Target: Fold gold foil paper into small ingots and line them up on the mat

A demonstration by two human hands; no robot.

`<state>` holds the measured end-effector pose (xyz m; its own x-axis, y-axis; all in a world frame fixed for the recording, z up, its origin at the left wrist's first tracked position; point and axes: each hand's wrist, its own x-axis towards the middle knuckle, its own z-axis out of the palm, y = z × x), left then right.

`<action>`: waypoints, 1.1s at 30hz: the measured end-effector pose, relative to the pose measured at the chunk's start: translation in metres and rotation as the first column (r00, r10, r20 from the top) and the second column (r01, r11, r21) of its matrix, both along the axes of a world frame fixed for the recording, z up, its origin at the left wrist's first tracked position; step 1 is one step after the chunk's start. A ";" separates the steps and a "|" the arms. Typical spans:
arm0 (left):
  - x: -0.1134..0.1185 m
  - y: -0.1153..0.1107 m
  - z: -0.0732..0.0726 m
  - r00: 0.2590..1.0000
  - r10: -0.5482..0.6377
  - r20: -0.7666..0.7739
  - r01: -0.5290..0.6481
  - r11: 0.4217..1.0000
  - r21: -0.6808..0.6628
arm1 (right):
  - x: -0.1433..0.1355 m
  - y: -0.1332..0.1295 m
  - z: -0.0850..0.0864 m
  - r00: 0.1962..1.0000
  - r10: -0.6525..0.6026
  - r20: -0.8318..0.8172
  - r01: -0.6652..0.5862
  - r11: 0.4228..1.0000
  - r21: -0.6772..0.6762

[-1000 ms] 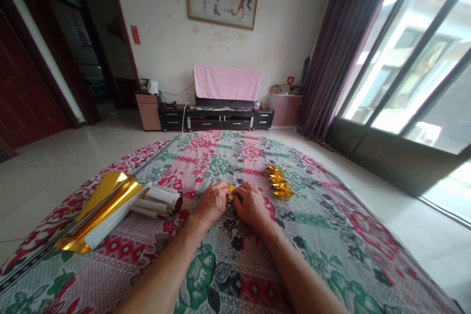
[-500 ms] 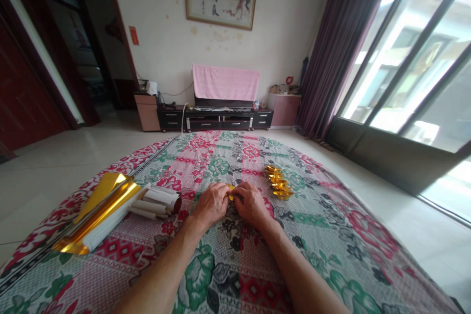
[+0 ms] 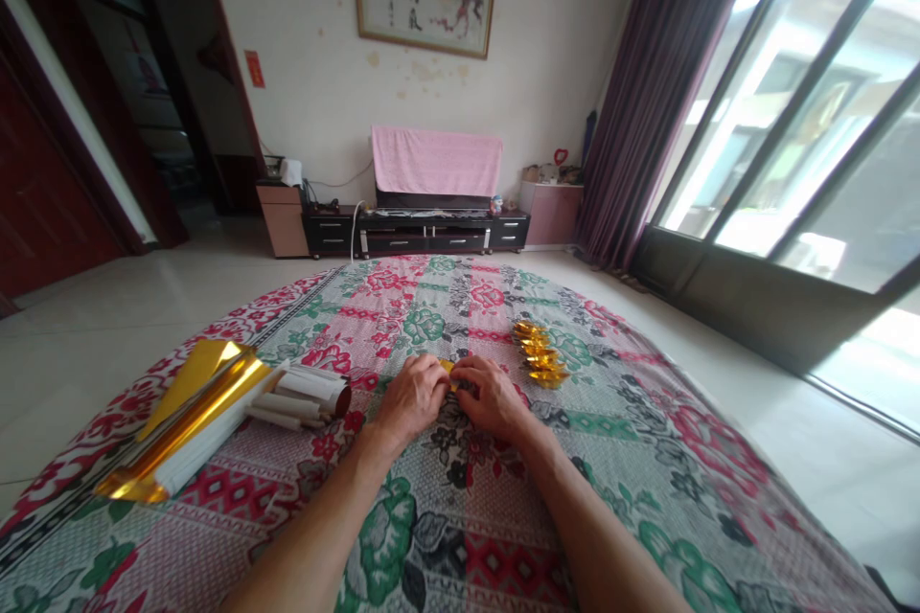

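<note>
My left hand (image 3: pixel 415 393) and my right hand (image 3: pixel 490 395) meet over the middle of the flowered cloth, fingertips pinched together. Between them is a small piece of gold foil paper (image 3: pixel 447 366), mostly hidden by the fingers. Right of my right hand lies a row of several folded gold foil pieces (image 3: pixel 539 354) with pointed ends. At the left, gold foil sheets (image 3: pixel 208 402) lie partly rolled over a white roll. Several white paper tubes (image 3: pixel 302 395) rest against it.
A flowered cloth (image 3: pixel 431 326) covers the round table. Beyond it stands a low black cabinet (image 3: pixel 424 235) with a pink cloth (image 3: pixel 438 161) draped over a screen. A purple curtain (image 3: pixel 647 86) and large windows are on the right, a doorway on the left.
The view has shifted slightly, so the whole scene sits a little further left. Both hands stay pinched on the gold foil, with only small finger movement.
</note>
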<state>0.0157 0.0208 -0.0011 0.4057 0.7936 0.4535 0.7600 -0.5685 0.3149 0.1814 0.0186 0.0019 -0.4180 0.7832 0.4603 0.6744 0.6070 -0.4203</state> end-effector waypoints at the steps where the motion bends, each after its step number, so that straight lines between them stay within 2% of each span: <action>1: 0.000 0.000 0.000 1.000 0.000 -0.010 0.000 1.000 0.008 | 0.000 0.000 0.000 1.000 0.017 -0.005 -0.017 1.000 0.005; 6: 0.001 0.000 0.001 0.999 0.019 -0.028 -0.018 1.000 0.021 | 0.001 0.000 0.000 0.998 0.053 -0.046 -0.052 0.999 0.013; 10: 0.002 0.003 -0.004 0.998 0.056 0.021 -0.056 0.998 0.003 | 0.002 -0.001 0.001 0.998 0.028 -0.049 -0.028 1.000 -0.007; 13: 0.003 0.006 -0.008 0.996 0.066 0.059 -0.065 0.998 -0.010 | 0.002 0.000 0.000 0.997 0.060 -0.047 -0.060 0.998 0.004; 16: 0.003 0.007 -0.010 0.994 0.060 0.088 -0.059 0.998 -0.007 | 0.002 0.001 -0.001 0.994 0.098 -0.048 -0.097 0.995 0.022; 25: -0.002 0.008 -0.008 0.990 -0.003 0.138 0.009 0.999 -0.040 | 0.004 0.006 0.000 0.994 0.103 -0.023 -0.103 0.995 -0.004; 33: 0.000 0.007 -0.009 0.990 0.025 0.139 -0.018 0.999 -0.049 | 0.000 -0.002 0.001 0.997 0.064 0.038 -0.066 0.996 0.060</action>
